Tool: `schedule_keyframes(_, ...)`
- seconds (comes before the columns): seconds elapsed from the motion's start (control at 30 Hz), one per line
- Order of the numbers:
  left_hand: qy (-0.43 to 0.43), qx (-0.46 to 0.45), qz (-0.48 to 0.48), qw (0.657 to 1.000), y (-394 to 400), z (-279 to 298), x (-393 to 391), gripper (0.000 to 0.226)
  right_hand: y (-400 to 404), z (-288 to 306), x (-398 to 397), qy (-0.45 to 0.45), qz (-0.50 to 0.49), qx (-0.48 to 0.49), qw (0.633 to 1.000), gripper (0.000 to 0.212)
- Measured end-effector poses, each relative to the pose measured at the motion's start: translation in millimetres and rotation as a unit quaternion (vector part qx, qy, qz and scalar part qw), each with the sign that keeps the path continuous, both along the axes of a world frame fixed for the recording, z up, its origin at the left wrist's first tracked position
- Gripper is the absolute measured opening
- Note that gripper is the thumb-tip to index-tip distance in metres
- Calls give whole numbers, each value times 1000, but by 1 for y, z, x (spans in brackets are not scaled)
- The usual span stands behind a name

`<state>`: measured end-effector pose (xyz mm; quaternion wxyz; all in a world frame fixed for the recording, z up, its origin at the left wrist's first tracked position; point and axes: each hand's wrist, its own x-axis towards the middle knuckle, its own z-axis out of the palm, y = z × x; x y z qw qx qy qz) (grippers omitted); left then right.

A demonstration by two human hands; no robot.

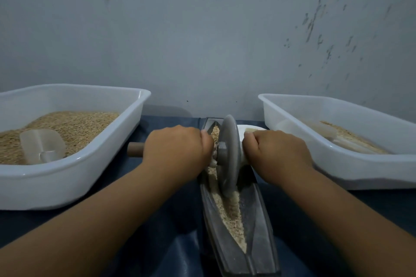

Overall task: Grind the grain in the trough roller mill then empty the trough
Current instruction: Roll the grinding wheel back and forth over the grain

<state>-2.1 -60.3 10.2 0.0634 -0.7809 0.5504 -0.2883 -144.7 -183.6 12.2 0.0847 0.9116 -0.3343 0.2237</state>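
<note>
Both hands clamp the roller's axle handle: left hand [177, 146] and right hand [278, 150] flank the grey wheel [227, 155] standing in the grain-filled trough [258, 231].

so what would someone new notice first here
Dead centre, both hands, left hand and right hand, grip the axle on either side of a grey wheel standing in a long trough with grain along its groove. A white tub heaped with grain and holding a clear scoop sits at left; a second tub with far less grain sits at right.
</note>
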Motion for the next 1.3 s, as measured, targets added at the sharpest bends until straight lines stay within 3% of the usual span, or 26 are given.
schedule_keyframes(0.13, 5, 18, -54, 998, 26, -1, -10, 26, 11, 18, -26, 183, 58, -20, 981, 20)
schedule_keyframes(0.17, 10, 3, -85, 996, 36, 1, -14, 38, 14, 23, -32, 211, 82, -32, 974, 10)
schedule_keyframes(0.2, 15, -1, -116, 993, 43, 2, -15, 52, 17, 28, -36, 227, 100, -37, 968, 13)
schedule_keyframes(0.23, 18, -11, -137, 990, 48, 3, -15, 61, 19, 31, -38, 221, 109, -27, 969, 21)
schedule_keyframes(0.3, 22, -32, -151, 988, 51, 2, -16, 55, 19, 35, -36, 208, 107, -4, 972, 29)
schedule_keyframes(0.43, 3, -57, -56, 997, 27, -13, -4, 7, 5, 13, -12, 132, 74, -46, 987, 21)
schedule_keyframes(0.47, -19, -52, -43, 998, 19, -13, 2, 15, 1, 10, -5, 95, 51, -48, 993, 17)
schedule_keyframes(0.53, -40, -26, -23, 999, 2, -11, 13, 34, -8, 4, 8, 25, 6, -27, 999, 37)
schedule_keyframes(0.67, -43, -25, 19, 999, -13, -3, 14, 31, -16, -6, 16, -71, -3, -4, 997, 49)
schedule_keyframes(0.8, -35, 7, -20, 999, 1, -2, 6, 24, -7, -3, 2, -10, 18, -1, 1000, 42)
schedule_keyframes(0.9, -2, 34, -50, 998, 22, 0, -6, 22, 5, 11, -19, 64, 37, 70, 995, 43)
schedule_keyframes(0.97, 26, 4, -66, 997, 37, 0, -14, 15, 15, 21, -31, 80, 52, 103, 990, 40)
schedule_keyframes(1.07, 73, -123, -81, 986, 43, -1, -19, 36, 16, 21, -35, 35, 65, 134, 988, 29)
schedule_keyframes(1.2, 151, -157, -17, 976, 17, -12, -4, 51, 7, 8, -10, -29, 23, 115, 993, 17)
schedule_keyframes(1.3, 120, -148, 33, 981, -11, -12, 12, 43, -5, 2, 11, -45, -6, 41, 998, 46)
